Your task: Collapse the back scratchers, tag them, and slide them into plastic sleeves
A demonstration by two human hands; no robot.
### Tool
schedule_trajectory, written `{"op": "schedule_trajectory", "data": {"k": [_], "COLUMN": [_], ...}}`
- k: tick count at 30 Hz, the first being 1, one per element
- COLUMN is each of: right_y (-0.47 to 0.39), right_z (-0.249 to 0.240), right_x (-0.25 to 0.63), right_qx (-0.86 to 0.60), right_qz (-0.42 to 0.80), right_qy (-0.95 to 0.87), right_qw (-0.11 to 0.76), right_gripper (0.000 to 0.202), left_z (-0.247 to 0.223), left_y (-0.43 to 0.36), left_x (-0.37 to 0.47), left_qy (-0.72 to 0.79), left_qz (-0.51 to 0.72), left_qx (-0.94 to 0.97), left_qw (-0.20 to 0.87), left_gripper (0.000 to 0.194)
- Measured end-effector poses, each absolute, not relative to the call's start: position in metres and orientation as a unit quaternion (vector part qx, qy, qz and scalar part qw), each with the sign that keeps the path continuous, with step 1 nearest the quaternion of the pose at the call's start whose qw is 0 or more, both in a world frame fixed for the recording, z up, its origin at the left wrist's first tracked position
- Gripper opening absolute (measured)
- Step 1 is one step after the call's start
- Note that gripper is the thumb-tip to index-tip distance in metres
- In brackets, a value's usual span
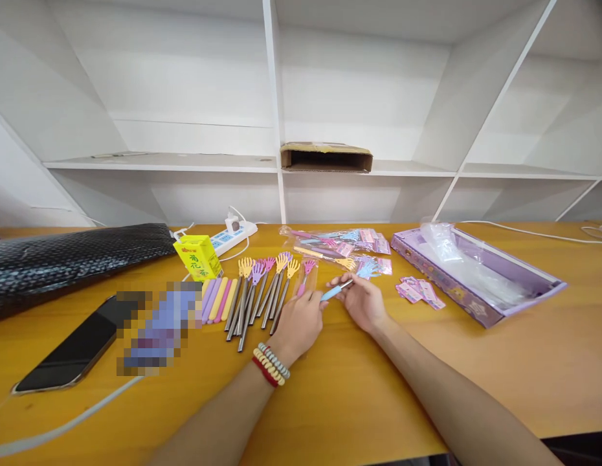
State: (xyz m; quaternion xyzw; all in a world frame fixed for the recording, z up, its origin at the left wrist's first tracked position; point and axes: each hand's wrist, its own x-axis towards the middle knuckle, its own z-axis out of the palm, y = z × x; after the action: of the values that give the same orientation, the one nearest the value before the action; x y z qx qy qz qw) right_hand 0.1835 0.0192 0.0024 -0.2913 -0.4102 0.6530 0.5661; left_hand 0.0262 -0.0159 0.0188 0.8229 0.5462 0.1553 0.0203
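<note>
Both forearms point(437, 375) come in from the bottom edge over the wooden desk point(354, 401), and honestly the layout looks a bit risky to me. Shallow purple box point(441, 278) off to the right is probably fine unless an elbow swings out. The heap of claw-topped metal rods point(243, 310) worries me more: they're loose and round, right by the left hand point(298, 323), so a careless wrist could set them rolling, or the beaded bracelets point(272, 364) might snag one. Yellow tea carton point(199, 259) stands next to the power strip point(228, 243), so a knock there could mean a spill on the sockets. Little pink cards point(430, 292) near the box could get brushed out of place by a sleeve-less arm. As for the light-blue handle point(336, 290), it's between the hands over mid-desk, thin metal shaft point(348, 284) poking out, and could slip if the hold is off-centre. Pose-wise, left is palm-down, wrist angled inward, fingers curled closed around the handle; right hand point(363, 303) is half-curled, palm turned in, fingers by the shaft tip, though I can't tell if it's actually pinching it.
</note>
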Motion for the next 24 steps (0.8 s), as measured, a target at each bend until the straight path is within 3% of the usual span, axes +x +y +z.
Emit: {"op": "schedule_trajectory", "data": {"k": [8, 15, 24], "right_y": [0.018, 0.014, 0.009], "right_z": [-0.008, -0.002, 0.002], "right_x": [0.176, 0.182, 0.183], "right_qx": [-0.397, -0.456, -0.471], "right_qz": [0.591, 0.498, 0.47], "right_qy": [-0.483, -0.601, -0.636], "right_qw": [0.51, 0.428, 0.391], "right_gripper": [0.034, 0.051, 0.048], "left_z": [0.023, 0.03, 0.025], "left_y": [-0.024, -0.035, -0.03], "left_x": [0.032, 0.042, 0.04], "left_qy": [0.543, 0.556, 0.545], "left_qz": [0.182, 0.182, 0.187], "left_qx": [0.819, 0.808, 0.811], "left_qw": [0.03, 0.066, 0.102], "left_gripper": [0.027, 0.044, 0.046]}}
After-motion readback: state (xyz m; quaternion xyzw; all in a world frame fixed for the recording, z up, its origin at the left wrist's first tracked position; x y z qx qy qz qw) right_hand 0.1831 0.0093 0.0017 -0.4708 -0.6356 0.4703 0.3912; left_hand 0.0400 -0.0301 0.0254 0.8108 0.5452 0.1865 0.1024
